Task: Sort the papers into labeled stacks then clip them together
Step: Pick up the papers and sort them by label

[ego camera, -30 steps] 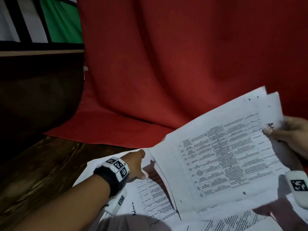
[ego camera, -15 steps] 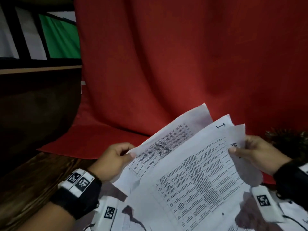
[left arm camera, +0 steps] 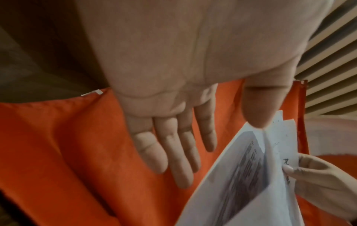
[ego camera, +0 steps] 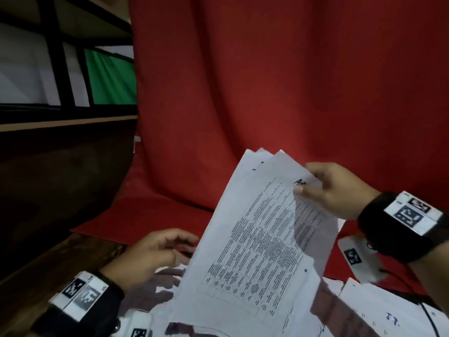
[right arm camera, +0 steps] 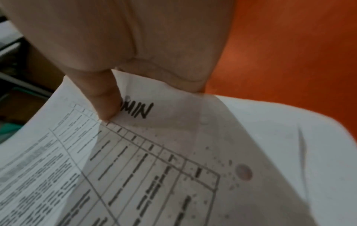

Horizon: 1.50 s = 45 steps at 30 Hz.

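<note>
Against the red cloth [ego camera: 279,93], the right hand [ego camera: 335,190] holds up a sheaf of papers [ego camera: 262,239], pinching its upper right corner between thumb and fingers. Only the right wrist view makes the handwriting on the top sheet readable: the letters "MIN" in black marker show beside the thumb [right arm camera: 100,97], which covers what comes before them. A printed table fills the sheet below, with a round reddish spot near the table's corner. The head view shows three sheet corners fanned at the sheaf's top; I cannot tell how many sheets lie beneath. The left hand [ego camera: 155,254] is just left of the sheaf's lower edge. The left wrist view shows what the head view hides: four fingers [left arm camera: 173,152] straight and spread, gripping nothing, the thumb tip at the sheaf's near edge, though contact is unclear. More loose papers [ego camera: 388,312] lie below the sheaf, partly covered by it. Each wrist carries one black band with white coded tags. Left of the cloth stands a dark wooden panel [ego camera: 60,178].
</note>
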Available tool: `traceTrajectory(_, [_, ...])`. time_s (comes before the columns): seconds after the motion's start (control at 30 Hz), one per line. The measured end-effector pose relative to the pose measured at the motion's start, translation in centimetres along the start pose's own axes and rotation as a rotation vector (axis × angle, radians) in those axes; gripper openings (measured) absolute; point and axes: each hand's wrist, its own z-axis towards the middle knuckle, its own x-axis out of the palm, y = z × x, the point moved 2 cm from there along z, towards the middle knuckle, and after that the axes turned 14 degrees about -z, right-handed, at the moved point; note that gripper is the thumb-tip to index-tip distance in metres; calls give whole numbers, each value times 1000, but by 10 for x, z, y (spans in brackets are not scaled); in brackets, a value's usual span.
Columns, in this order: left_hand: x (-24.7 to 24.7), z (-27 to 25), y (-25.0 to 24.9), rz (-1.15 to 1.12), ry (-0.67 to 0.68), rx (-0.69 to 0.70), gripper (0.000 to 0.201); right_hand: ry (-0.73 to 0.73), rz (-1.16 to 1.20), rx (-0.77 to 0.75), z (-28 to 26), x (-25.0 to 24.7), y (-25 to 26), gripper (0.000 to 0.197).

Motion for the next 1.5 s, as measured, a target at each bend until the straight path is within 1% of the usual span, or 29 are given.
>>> traceTrajectory(0.07, [-5, -2, -12, -24, 28, 19, 68, 28, -129, -66, 11, -5, 24, 14])
traceTrajectory(0.13, [-1, 0, -27, -1, 27, 81, 71, 43, -240, -131, 20, -7, 50, 19])
traceTrajectory(0.17, [3, 2, -33, 24, 14, 118, 67, 46, -268, -155, 25, -8, 61, 23])
traceTrajectory(0.23, [12, 7, -42, 118, -62, 194, 51, 37, -291, -196, 32, -8, 81, 29])
traceTrajectory(0.3, [18, 12, -46, 174, -180, 256, 32, 10, -279, -228, 37, -5, 96, 26])
traceTrajectory(0.33, [19, 14, -46, 170, -237, 277, 27, -13, -252, -226, 38, -3, 101, 22])
traceTrajectory(0.37, [20, 15, -45, 146, -284, 299, 24, -46, -217, -214, 39, 0, 103, 22])
traceTrajectory(0.4, [19, 16, -45, 110, -322, 322, 24, -99, -186, -189, 39, 2, 102, 32])
traceTrajectory(0.47, [18, 15, -44, 60, -376, 364, 26, -287, -112, -98, 38, 8, 93, 59])
traceTrajectory(0.5, [17, 14, -44, 50, -397, 378, 27, -394, -32, -25, 37, 11, 85, 68])
traceTrajectory(0.53, [16, 13, -45, 33, -419, 387, 28, -472, 89, 65, 35, 16, 77, 74])
traceTrajectory(0.57, [14, 12, -44, 2, -440, 391, 27, -509, 234, 166, 32, 24, 69, 79])
traceTrajectory(0.63, [10, 12, -43, -71, -468, 393, 25, -510, 521, 345, 25, 47, 57, 88])
traceTrajectory(0.7, [8, 12, -42, -109, -489, 388, 24, -476, 661, 469, 16, 72, 50, 91])
traceTrajectory(0.73, [6, 13, -40, -116, -496, 382, 22, -452, 716, 498, 12, 85, 46, 86])
traceTrajectory(0.77, [5, 13, -38, -122, -500, 376, 22, -419, 784, 509, 10, 98, 43, 73])
traceTrajectory(0.83, [4, 13, -33, -137, -504, 360, 21, -312, 943, 506, 9, 117, 45, 34])
traceTrajectory(0.87, [3, 12, -31, -134, -501, 349, 22, -267, 985, 482, 10, 123, 48, 23])
traceTrajectory(0.9, [3, 11, -30, -124, -489, 334, 23, -253, 971, 450, 12, 127, 50, 23])
traceTrajectory(0.93, [2, 11, -28, -94, -474, 314, 24, -272, 926, 411, 13, 127, 52, 27])
traceTrajectory(1.03, [-3, 11, -27, 33, -445, 263, 24, -378, 717, 304, 18, 117, 63, 30])
traceTrajectory(1.1, [-5, 12, -28, 69, -460, 266, 30, -432, 694, 272, 22, 107, 71, 32])
traceTrajectory(1.17, [-8, 15, -25, 22, -498, 293, 26, -447, 745, 288, 26, 104, 75, 33])
traceTrajectory(1.23, [-7, 17, -17, -25, -526, 276, 28, -394, 805, 364, 30, 114, 73, 31])
traceTrajectory(1.33, [-9, 17, 7, -27, -562, 201, 24, -240, 790, 465, 22, 151, 69, 27])
traceTrajectory(1.4, [-10, 13, 24, -80, -595, 150, 21, -142, 751, 493, 10, 172, 70, 22])
traceTrajectory(1.43, [-10, 10, 29, -100, -609, 136, 19, -106, 739, 501, 5, 181, 68, 24])
traceTrajectory(1.5, [-9, 8, 30, -129, -633, 148, 19, -92, 741, 506, 2, 185, 68, 27])
